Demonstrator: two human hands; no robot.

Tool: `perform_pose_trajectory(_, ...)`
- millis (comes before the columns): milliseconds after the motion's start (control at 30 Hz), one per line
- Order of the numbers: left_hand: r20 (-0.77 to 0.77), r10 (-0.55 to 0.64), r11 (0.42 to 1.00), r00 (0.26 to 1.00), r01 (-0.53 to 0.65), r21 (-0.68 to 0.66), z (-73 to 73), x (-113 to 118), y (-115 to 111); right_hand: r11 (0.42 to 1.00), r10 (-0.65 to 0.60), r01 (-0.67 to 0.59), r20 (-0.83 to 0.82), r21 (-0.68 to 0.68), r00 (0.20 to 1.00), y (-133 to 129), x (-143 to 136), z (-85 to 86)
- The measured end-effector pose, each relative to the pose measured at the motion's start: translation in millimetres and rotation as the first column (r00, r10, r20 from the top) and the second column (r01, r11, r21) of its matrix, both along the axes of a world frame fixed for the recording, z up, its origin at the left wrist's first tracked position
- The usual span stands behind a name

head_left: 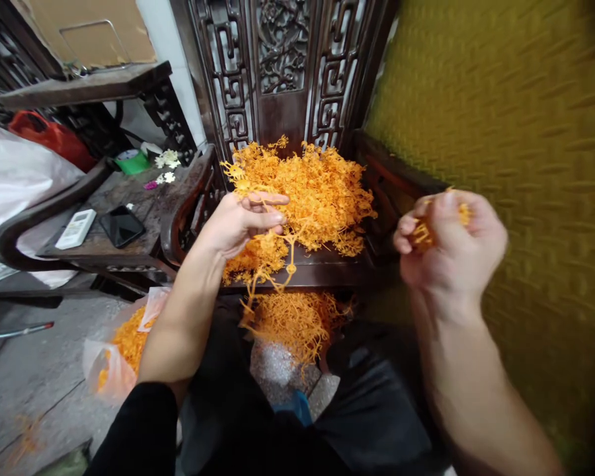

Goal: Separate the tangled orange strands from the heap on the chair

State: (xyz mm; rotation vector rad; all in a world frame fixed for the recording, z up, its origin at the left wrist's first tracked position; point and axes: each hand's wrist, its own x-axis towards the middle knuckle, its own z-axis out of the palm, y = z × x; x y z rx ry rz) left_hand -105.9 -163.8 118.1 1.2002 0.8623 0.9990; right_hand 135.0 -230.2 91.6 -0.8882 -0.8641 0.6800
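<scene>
A big heap of orange plastic pieces with spidery, branching shapes (322, 192) covers the seat of a dark carved wooden chair. At its left edge, my left hand (242, 221) pinches an orange branched plastic strand (291, 268), whose thin stems dangle below the fingers. Out to the right, apart from the heap, my right hand (451, 231) is closed around a handful of small orange pieces; bits of them show between the fingers. Beneath the seat edge, between my knees, lies a tangle of thin orange stems (295, 324).
On the left a side table (109, 182) carries a phone (122, 225), a white remote (76, 229), green tape (131, 161) and pale flowers. A plastic bag of orange pieces (129, 344) stands on the floor. A textured yellow-green surface (515, 119) rises close on the right.
</scene>
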Motion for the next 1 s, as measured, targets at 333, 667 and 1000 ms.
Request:
perform_pose_trajectory(333, 0.068, 0.247, 0.955, 0.967, -0.255, 0.152, -17.5, 32, -13, 0.869, 0.473, -0.283, 0.517, -0.406, 0.713, -20, -29, 2.6)
perform_pose_trajectory(667, 0.028, 0.193, 0.959, 0.981, -0.195, 0.206, -24.4, 38, -23, 0.893, 0.428, -0.271, 0.490, -0.360, 0.760, 3, -37, -18.0)
perform_pose_trajectory(1000, -0.019, 0.425, 0.842, 0.905, -0.387, 0.377, -25.2, 30, 3, 0.480, 0.876, -0.714, 0.247, -0.510, 0.414, -37, -40, 16.5)
